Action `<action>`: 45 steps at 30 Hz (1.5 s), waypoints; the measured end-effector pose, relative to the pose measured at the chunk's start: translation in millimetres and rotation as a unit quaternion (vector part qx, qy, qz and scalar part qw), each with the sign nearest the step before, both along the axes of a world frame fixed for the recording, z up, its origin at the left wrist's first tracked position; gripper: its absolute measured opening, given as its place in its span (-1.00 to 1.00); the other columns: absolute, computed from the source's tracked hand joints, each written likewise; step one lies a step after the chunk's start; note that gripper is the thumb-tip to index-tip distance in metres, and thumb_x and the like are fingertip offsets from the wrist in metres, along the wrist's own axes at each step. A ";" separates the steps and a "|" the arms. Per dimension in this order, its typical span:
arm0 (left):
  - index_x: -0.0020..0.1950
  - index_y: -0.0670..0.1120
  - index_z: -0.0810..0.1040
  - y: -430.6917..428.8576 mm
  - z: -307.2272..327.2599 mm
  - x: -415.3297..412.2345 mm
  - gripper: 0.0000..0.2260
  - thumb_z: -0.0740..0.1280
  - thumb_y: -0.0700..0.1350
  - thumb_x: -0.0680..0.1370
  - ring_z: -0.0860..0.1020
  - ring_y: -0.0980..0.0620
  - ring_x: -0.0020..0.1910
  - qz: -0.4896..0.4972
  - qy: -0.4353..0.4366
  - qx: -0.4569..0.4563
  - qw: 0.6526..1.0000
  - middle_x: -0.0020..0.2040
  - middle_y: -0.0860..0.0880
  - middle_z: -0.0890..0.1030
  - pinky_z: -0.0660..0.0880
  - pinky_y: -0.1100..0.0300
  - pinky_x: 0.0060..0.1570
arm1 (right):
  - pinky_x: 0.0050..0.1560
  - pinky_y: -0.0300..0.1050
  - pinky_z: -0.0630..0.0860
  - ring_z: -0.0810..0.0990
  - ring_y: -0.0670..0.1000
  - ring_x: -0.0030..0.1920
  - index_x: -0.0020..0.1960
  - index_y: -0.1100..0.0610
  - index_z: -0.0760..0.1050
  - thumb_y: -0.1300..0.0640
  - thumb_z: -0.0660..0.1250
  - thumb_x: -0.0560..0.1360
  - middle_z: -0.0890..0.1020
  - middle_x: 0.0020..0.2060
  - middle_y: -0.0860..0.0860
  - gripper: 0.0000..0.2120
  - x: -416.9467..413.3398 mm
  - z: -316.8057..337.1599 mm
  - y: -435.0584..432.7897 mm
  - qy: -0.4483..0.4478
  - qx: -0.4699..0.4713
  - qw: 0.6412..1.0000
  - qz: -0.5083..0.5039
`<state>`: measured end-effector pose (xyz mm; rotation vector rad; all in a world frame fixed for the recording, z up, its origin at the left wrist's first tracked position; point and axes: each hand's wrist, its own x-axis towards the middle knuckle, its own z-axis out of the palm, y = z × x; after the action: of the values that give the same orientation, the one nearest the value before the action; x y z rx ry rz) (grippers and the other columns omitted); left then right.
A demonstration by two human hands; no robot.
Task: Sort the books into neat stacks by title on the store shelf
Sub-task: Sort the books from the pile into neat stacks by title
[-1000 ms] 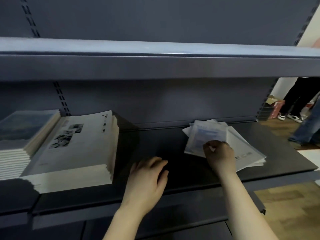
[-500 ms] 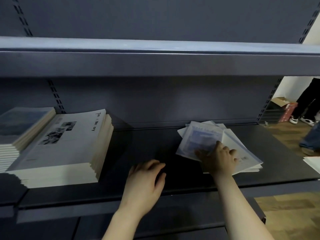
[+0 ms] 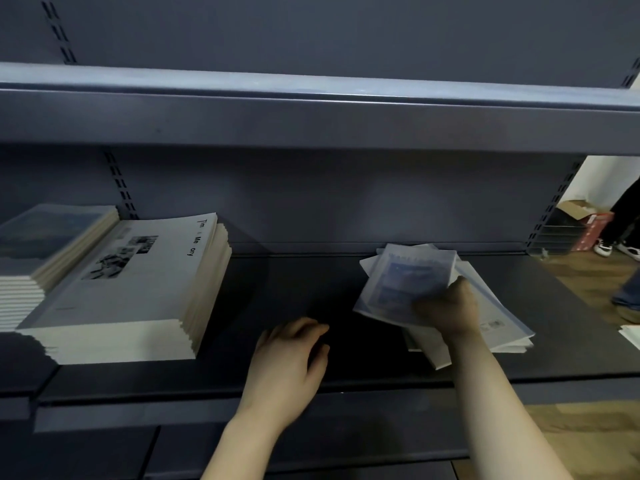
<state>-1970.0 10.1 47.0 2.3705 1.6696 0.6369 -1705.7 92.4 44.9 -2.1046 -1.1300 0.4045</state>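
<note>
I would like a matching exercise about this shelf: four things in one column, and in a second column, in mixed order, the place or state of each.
Column one
1. left hand
2. right hand
3. white-cover stack
4. loose pile

Column two
A. fanned out untidily, right side of the shelf
B. grips the blue-cover book
C. neat, left side of the shelf
D. fingers relaxed, holding nothing, mid-shelf

Pairs: 1-D, 2-B, 3-C, 4-A

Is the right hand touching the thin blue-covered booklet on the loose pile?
Touching. The head view shows the right hand gripping the near right corner of the thin blue-covered booklet.
</note>
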 end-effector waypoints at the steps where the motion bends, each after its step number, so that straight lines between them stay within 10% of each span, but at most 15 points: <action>1: 0.38 0.15 0.37 0.5 -0.2 0.0 -0.66 0.11 0.07 0.61 0.40 0.13 0.25 0.001 -0.002 0.001 1.000 0.33 0.19 0.40 0.27 0.16 0.28 | -0.13 -0.03 0.44 0.55 0.21 0.01 0.12 0.39 0.43 0.24 0.45 0.34 0.56 0.01 0.25 -0.58 2.2 -0.4 0.0 0.046 0.017 0.999 -0.002; 4: 0.38 0.15 0.37 3.2 -0.7 -0.7 -0.66 0.12 0.07 0.61 0.40 0.12 0.26 0.006 -0.006 0.006 1.000 0.33 0.18 0.40 0.26 0.17 0.28 | -0.28 -0.08 0.40 0.51 0.13 -0.20 -0.10 0.30 0.49 0.22 0.42 0.34 0.55 -0.16 0.23 -0.79 0.5 0.0 -3.3 0.231 0.073 0.970 0.024; 9: 0.36 0.11 0.42 7.6 -0.6 -5.3 -0.63 0.09 0.08 0.58 0.46 0.06 0.21 0.020 0.007 0.017 1.000 0.30 0.13 0.46 0.30 0.15 0.22 | -0.51 -0.21 0.46 0.53 0.08 -0.19 0.15 0.15 0.39 0.14 0.23 0.59 0.53 -0.10 0.10 -0.84 -5.1 0.3 -1.9 0.330 0.123 0.935 0.050; 15: 0.39 0.13 0.37 12.1 -1.6 -21.1 -0.65 0.12 0.07 0.60 0.43 0.06 0.24 0.041 0.021 0.006 0.999 0.32 0.14 0.43 0.28 0.14 0.27 | -0.14 -0.03 0.50 0.58 0.22 0.04 0.10 0.13 0.48 0.12 0.23 0.60 0.60 0.04 0.20 -0.87 -15.9 -2.7 -3.0 0.328 0.175 0.926 0.058; 33: 0.22 -0.03 0.55 -3.0 36.5 -146.2 -0.67 0.18 0.00 0.51 0.56 -0.04 0.05 0.098 -0.025 0.154 0.983 0.12 0.00 0.60 0.48 0.05 0.07 | -0.41 -0.29 0.51 0.65 -0.11 -0.37 -0.17 0.12 0.50 0.17 0.33 0.56 0.66 -0.41 -0.08 -0.86 -172.5 52.7 -5.3 0.391 0.213 0.874 0.193; 39: 0.19 -0.05 0.57 -10.4 42.6 -222.2 -0.65 0.17 0.01 0.50 0.56 -0.05 0.07 0.150 -0.047 0.161 0.974 0.11 0.00 0.61 0.49 -0.05 0.01 | -0.04 0.02 0.57 0.67 0.10 -0.07 0.05 0.17 0.55 0.09 0.33 0.56 0.68 -0.09 0.08 -0.84 -250.7 66.9 3.8 0.421 0.185 0.855 0.240; 45: 0.17 -0.03 0.57 -17.4 34.6 -291.4 -0.67 0.14 0.04 0.53 0.57 -0.07 0.03 0.207 -0.066 0.153 0.964 0.10 0.01 0.61 0.49 -0.05 -0.02 | -0.31 -0.17 0.55 0.68 -0.08 -0.27 -0.01 0.10 0.53 0.13 0.28 0.59 0.67 -0.18 0.01 -0.92 -324.6 78.3 9.0 0.429 0.156 0.845 0.280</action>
<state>-2261.5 -7.4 81.6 2.1058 2.1564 1.1720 -2030.4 101.4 123.2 -1.0418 -1.1041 1.2009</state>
